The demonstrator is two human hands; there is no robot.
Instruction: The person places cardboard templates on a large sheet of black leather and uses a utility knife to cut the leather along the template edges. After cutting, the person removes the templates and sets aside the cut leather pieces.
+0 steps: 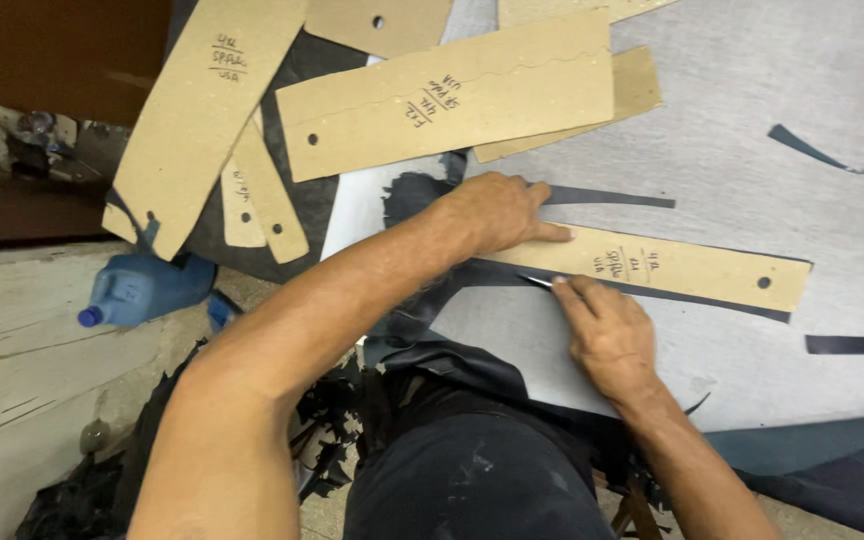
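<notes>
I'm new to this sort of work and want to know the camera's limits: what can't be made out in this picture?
Head view only:
- Blade in the right hand: only a thin tip shows; the fingers hide the rest.
- Dark material under the cardboard template: covered except a thin edge.
- Left hand: the palm's contact with the template is hidden.
- Blue bottle: partly behind cardboard.
- Upper templates: cut off by the top edge.

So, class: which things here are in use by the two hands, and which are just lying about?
In use: left hand pressing the long cardboard template; right hand holding a small blade; dark material beneath the template.

Lying about: other cardboard templates; blue bottle; dark offcut strips.
</notes>
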